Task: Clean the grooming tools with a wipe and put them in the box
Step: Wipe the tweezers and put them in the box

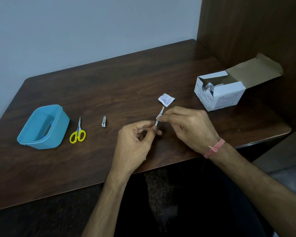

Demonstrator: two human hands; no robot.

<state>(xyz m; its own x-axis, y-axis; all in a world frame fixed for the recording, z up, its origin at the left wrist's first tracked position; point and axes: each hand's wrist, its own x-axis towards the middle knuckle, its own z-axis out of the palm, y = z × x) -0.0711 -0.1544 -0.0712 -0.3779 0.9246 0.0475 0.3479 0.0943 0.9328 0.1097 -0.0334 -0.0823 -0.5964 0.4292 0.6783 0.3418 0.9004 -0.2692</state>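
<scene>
- A thin metal tool [161,115], probably tweezers (it is too small to be sure), is held above the middle of the dark wooden table [109,79], tilted with its upper end pointing away from the person.
- The left hand [135,142] pinches the lower end of this tool between the thumb and the curled fingers.
- The right hand [188,125] pinches a small white wipe [158,118] around the middle of the tool; the fingers are pressed together on it.
- On the right wrist there is a pink thread band [214,147].
- Just behind the tool, a torn white sachet [166,99] with small printed text lies flat on the table.
- To the left of the hands, a small silver nail clipper [104,121] lies on the table, apart from the other things.
- Further left lie small scissors with yellow handles [77,132], the blades closed and pointing away from the person.
- Just beside the scissors, at the left part of the table, stands the blue plastic box [58,127], open on top; something blue is inside, but I cannot tell what.
- At the far right of the table stands a white cardboard carton [225,98] with its flap open (some small packets show inside), near a brown wooden panel [246,31].
</scene>
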